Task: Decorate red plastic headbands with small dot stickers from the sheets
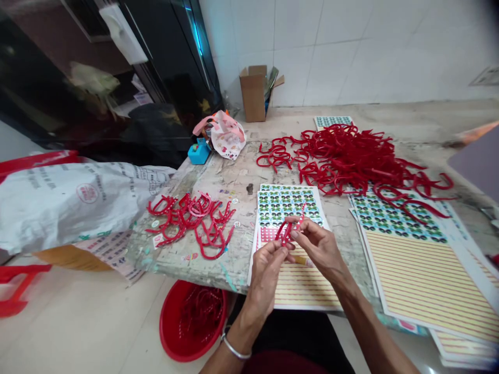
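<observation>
My left hand [268,265] is closed with its fingertips pinching a curved red velvety strip [279,230]. My right hand [315,241] comes in from the right, thumb and fingers closed on a thin red-and-white patterned strip [303,212] whose end points upward. The two strips meet between my fingertips, and the exact contact is hidden. Both hands are above a printed sheet [300,288] with rows of green-and-blue motifs, pink patches and yellow stripes. A yellowish tube-like thing [303,261] shows between my hands.
A big tangle of red strips [351,156] lies at the back right, over more printed sheets [424,265]. Patterned red strips [191,221] are heaped at left. A red bucket [167,322] stands below the table's front edge. A blue tape dispenser [198,153] and cardboard box [253,96] are behind.
</observation>
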Action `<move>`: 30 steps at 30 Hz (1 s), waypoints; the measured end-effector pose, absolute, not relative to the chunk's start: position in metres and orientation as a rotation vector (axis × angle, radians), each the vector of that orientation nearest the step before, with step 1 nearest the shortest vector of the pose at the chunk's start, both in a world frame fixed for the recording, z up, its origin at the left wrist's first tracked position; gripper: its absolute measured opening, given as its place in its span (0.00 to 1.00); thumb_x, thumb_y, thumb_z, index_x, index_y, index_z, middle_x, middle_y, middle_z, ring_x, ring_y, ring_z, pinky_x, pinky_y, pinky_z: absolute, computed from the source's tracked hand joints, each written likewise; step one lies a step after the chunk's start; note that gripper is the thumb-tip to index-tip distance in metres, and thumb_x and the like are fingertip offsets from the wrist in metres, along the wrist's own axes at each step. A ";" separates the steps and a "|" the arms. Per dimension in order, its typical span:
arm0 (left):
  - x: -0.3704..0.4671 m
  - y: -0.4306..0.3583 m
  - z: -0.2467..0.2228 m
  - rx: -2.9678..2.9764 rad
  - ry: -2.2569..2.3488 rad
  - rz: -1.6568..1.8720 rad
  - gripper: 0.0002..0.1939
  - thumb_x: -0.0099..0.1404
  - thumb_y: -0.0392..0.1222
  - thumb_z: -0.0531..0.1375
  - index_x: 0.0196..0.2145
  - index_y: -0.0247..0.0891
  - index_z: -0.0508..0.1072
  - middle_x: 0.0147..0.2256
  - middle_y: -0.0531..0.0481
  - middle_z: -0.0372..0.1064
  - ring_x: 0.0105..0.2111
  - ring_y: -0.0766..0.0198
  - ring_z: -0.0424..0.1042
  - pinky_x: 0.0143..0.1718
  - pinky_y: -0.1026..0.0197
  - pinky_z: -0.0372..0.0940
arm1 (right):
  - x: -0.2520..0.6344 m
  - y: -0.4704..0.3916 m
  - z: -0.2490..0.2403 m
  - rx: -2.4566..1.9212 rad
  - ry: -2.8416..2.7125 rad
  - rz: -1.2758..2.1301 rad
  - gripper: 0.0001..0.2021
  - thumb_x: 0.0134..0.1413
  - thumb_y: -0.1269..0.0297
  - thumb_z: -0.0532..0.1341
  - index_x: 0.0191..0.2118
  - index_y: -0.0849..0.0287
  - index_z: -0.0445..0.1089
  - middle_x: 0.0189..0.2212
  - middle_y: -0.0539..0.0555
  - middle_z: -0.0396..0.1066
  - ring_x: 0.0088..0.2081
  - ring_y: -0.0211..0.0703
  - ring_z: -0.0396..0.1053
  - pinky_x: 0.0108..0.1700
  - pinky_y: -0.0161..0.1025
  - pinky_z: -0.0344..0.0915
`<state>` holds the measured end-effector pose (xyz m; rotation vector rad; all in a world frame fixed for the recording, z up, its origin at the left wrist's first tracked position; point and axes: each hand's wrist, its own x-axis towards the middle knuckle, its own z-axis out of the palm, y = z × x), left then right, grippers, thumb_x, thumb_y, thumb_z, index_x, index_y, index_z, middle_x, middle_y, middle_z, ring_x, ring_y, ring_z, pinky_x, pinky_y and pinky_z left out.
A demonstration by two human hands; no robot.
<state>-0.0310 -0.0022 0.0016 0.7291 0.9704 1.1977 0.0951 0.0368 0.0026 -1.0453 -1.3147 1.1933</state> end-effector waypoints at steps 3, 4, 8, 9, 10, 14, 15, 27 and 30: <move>-0.031 -0.002 0.002 0.730 0.973 1.186 0.06 0.60 0.39 0.58 0.31 0.33 0.72 0.33 0.48 0.71 0.29 0.68 0.67 0.39 0.63 0.59 | 0.094 0.037 0.001 -1.045 -1.318 1.170 0.11 0.50 0.58 0.62 0.25 0.59 0.65 0.43 0.58 0.68 0.44 0.45 0.67 0.42 0.40 0.66; -0.031 -0.002 0.002 0.726 0.973 1.183 0.06 0.60 0.39 0.58 0.31 0.33 0.72 0.33 0.48 0.71 0.29 0.68 0.66 0.39 0.63 0.59 | 0.094 0.037 0.000 -1.044 -1.313 1.170 0.11 0.50 0.58 0.62 0.25 0.59 0.65 0.43 0.57 0.69 0.43 0.45 0.68 0.42 0.40 0.66; -0.031 -0.002 0.002 0.722 0.967 1.181 0.06 0.60 0.39 0.58 0.31 0.33 0.72 0.33 0.47 0.71 0.29 0.68 0.66 0.39 0.63 0.59 | 0.093 0.037 -0.001 -1.035 -1.276 1.194 0.10 0.49 0.59 0.62 0.26 0.59 0.65 0.42 0.57 0.68 0.40 0.43 0.68 0.38 0.38 0.67; -0.031 -0.002 0.002 0.726 0.966 1.180 0.06 0.60 0.39 0.58 0.31 0.32 0.72 0.33 0.47 0.71 0.29 0.68 0.66 0.39 0.63 0.59 | 0.093 0.037 -0.002 -1.031 -1.273 1.192 0.10 0.49 0.59 0.62 0.26 0.59 0.65 0.42 0.57 0.68 0.40 0.43 0.68 0.38 0.38 0.67; -0.031 -0.001 0.003 0.729 0.966 1.178 0.07 0.60 0.39 0.58 0.31 0.32 0.72 0.32 0.46 0.71 0.30 0.67 0.66 0.39 0.62 0.59 | 0.093 0.037 -0.003 -1.028 -1.274 1.186 0.09 0.49 0.60 0.62 0.26 0.59 0.65 0.42 0.57 0.68 0.41 0.43 0.68 0.38 0.38 0.67; -0.030 -0.001 0.002 0.729 0.975 1.170 0.07 0.61 0.39 0.58 0.31 0.32 0.72 0.33 0.46 0.71 0.29 0.68 0.66 0.40 0.62 0.59 | 0.093 0.038 -0.008 -1.025 -1.279 1.163 0.08 0.50 0.62 0.62 0.27 0.59 0.65 0.41 0.57 0.68 0.44 0.44 0.67 0.38 0.37 0.67; -0.030 -0.001 0.002 0.729 0.976 1.168 0.07 0.61 0.39 0.58 0.31 0.32 0.72 0.33 0.47 0.71 0.29 0.68 0.66 0.40 0.62 0.59 | 0.094 0.039 -0.010 -1.028 -1.278 1.157 0.08 0.50 0.62 0.62 0.27 0.59 0.65 0.41 0.57 0.68 0.44 0.44 0.67 0.39 0.37 0.67; -0.029 -0.001 0.001 0.743 0.959 1.140 0.07 0.61 0.39 0.58 0.31 0.33 0.73 0.33 0.46 0.71 0.29 0.67 0.67 0.39 0.62 0.59 | 0.095 0.034 -0.008 -1.083 -1.330 1.074 0.08 0.52 0.61 0.60 0.27 0.58 0.64 0.41 0.57 0.68 0.40 0.43 0.68 0.35 0.37 0.70; -0.029 -0.001 0.000 0.736 0.956 1.134 0.07 0.61 0.39 0.58 0.33 0.33 0.73 0.33 0.46 0.71 0.29 0.67 0.67 0.39 0.62 0.59 | 0.095 0.032 -0.006 -1.089 -1.357 1.041 0.07 0.52 0.63 0.59 0.27 0.58 0.63 0.40 0.57 0.67 0.41 0.43 0.68 0.33 0.36 0.70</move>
